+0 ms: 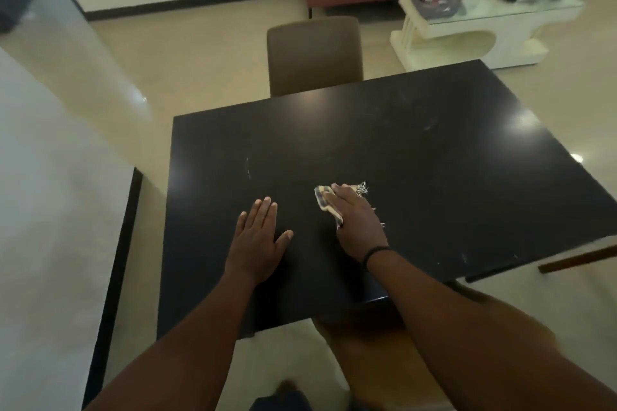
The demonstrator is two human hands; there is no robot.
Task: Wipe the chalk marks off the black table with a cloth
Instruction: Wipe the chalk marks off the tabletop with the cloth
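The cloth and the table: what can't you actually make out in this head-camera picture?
- Most of the cloth: covered by the right hand pressing on it.
- Table surface beneath the left hand and the cloth: hidden, so any chalk there is unseen.
- Faint chalk marks: too small to read.
- Items on the white side table: blurred.

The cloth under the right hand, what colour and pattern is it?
Cream cloth with dark stripes and a frayed fringe, seen in the head view.
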